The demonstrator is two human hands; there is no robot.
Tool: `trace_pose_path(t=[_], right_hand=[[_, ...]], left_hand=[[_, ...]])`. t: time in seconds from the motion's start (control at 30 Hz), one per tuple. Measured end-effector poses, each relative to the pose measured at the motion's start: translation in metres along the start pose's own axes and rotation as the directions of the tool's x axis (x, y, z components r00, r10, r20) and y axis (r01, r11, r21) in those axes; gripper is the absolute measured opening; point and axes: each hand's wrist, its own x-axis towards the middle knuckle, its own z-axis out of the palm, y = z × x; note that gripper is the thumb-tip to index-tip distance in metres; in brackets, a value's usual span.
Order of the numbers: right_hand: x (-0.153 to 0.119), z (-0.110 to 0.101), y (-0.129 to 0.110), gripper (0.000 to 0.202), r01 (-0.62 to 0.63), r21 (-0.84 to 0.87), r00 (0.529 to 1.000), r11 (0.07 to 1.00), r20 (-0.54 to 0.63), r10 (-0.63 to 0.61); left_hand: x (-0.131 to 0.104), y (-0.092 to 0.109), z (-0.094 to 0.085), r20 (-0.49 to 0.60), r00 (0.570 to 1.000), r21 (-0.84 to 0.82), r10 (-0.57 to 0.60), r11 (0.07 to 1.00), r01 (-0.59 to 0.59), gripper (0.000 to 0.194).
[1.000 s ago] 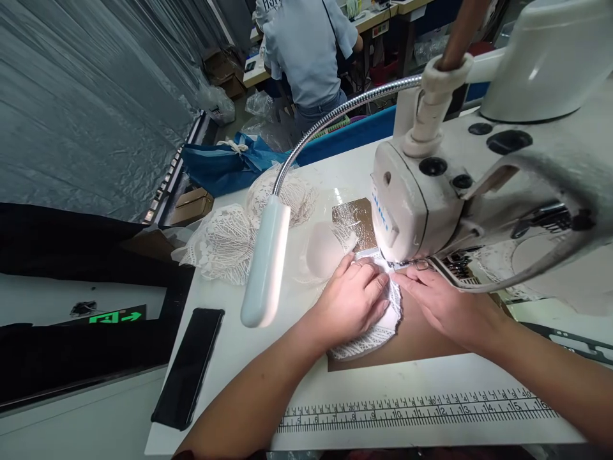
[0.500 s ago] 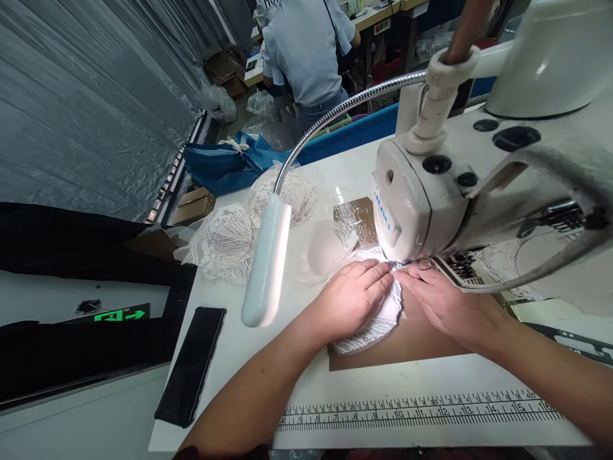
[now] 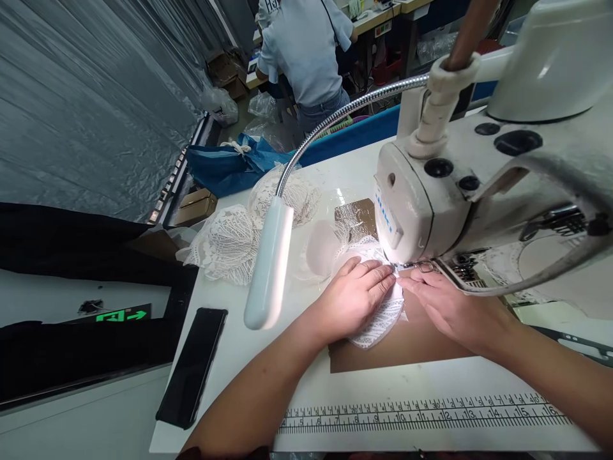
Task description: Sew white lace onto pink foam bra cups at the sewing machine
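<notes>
A white lace bra cup (image 3: 382, 321) lies under the head of a white sewing machine (image 3: 405, 198), on a brown plate (image 3: 412, 338). Flat across the lace, my left hand (image 3: 357, 297) presses it down with outstretched fingers close to the presser foot. From the other side my right hand (image 3: 454, 313) pinches the edge of the cup beside the foot, fingertips nearly meeting the left ones. The needle and part of the cup's far edge are hidden by the hands and machine head.
A lamp (image 3: 268, 268) on a bent metal neck hangs left of the hands. Lace cups (image 3: 230, 239) lie behind it, and a phone (image 3: 191, 367) at the left edge. A printed ruler (image 3: 421, 415) runs along the front. Another person (image 3: 311, 54) sits beyond the table.
The lace cup has turned and shifted under my left hand; its near edge now sits further right and less shows below the hand. Both hands stay close to the presser foot.
</notes>
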Motion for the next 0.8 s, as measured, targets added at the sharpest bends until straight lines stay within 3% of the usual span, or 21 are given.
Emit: trace_pose_path(t=[0.17, 0.33, 0.47, 0.67, 0.8], right_hand=[[0.004, -0.007, 0.001, 0.039, 0.005, 0.065, 1.0, 0.998, 0.009, -0.006], [0.01, -0.01, -0.001, 0.038, -0.091, 0.138, 0.995, 0.986, 0.047, 0.086], [0.013, -0.011, 0.002, 0.037, -0.069, 0.155, 0.994, 0.985, 0.097, 0.054], [0.009, -0.01, 0.006, 0.039, 0.027, 0.076, 0.996, 0.997, -0.085, -0.021], [0.012, -0.015, 0.005, 0.036, 0.097, 0.053, 0.988, 0.994, -0.122, -0.09]], left_hand=[[0.002, -0.003, 0.001, -0.009, 0.999, -0.024, -0.03, 0.999, 0.03, 0.035], [0.002, -0.003, 0.001, 0.019, 0.994, 0.003, -0.105, 0.995, 0.105, 0.034], [0.001, -0.005, 0.002, 0.012, 0.991, 0.028, -0.131, 0.991, 0.131, 0.033], [-0.003, -0.002, -0.007, 0.007, 0.997, -0.02, -0.083, 0.996, 0.083, 0.035], [-0.005, 0.004, -0.012, 0.039, 0.992, -0.096, -0.116, 0.988, 0.12, 0.036]])
